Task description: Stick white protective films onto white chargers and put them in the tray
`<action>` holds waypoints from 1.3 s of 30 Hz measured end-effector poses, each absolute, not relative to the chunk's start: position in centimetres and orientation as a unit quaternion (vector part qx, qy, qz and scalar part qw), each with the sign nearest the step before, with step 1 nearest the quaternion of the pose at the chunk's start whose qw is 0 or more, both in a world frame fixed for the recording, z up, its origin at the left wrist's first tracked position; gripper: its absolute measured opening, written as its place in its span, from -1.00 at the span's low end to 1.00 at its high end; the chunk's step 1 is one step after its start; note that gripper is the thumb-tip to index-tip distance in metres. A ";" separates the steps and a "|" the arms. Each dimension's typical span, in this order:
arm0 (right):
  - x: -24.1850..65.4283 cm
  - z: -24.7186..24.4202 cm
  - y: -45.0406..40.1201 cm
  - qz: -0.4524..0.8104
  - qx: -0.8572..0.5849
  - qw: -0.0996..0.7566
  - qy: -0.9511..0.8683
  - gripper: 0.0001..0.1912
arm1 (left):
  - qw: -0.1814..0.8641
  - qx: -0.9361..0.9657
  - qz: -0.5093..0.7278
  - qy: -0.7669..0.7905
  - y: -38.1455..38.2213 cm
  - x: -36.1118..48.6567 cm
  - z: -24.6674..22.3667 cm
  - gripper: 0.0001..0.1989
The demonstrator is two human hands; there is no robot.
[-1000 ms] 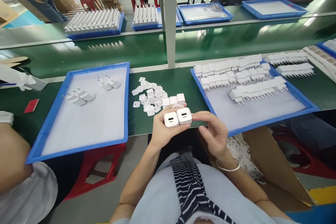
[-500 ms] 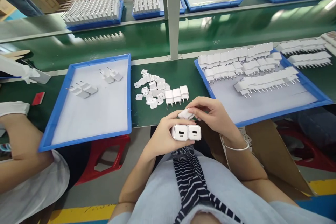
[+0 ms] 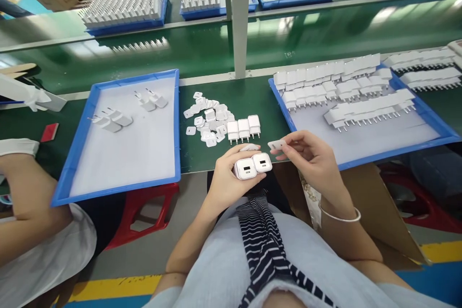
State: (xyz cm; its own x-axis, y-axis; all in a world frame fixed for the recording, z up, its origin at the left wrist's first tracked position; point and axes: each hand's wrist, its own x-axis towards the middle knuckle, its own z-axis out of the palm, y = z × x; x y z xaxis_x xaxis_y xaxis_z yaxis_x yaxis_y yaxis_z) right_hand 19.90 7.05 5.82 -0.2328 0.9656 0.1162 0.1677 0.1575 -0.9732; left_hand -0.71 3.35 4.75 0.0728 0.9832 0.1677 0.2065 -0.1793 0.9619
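Note:
My left hand (image 3: 227,178) is closed around two white USB chargers (image 3: 246,169), their port ends facing me. Another small white piece (image 3: 250,147) sits at the top of that hand, its shape partly hidden by the fingers. Just to the right, my right hand (image 3: 314,159) pinches a small white plastic cover (image 3: 276,144) between thumb and fingers, apart from the chargers. Beyond my hands lie a loose pile of similar white covers (image 3: 210,114) and three white plug chargers (image 3: 243,129) side by side, pins toward me.
A blue-rimmed tray (image 3: 177,125) with a few chargers lies at left. At right, another blue tray (image 3: 361,158) carries rows of chargers. A metal post (image 3: 239,19) rises behind the bench. A co-worker's arm (image 3: 29,183) is at far left. A cardboard box (image 3: 378,211) stands below at right.
My right hand has moved right, away from my left hand, with the white cover in its fingers. My left hand has risen slightly with the chargers.

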 end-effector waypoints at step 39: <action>20.6 6.2 7.6 0.533 -0.450 0.320 -0.640 -0.84 | 0.368 0.624 0.514 0.459 3.9 -1.4 4.2 -0.62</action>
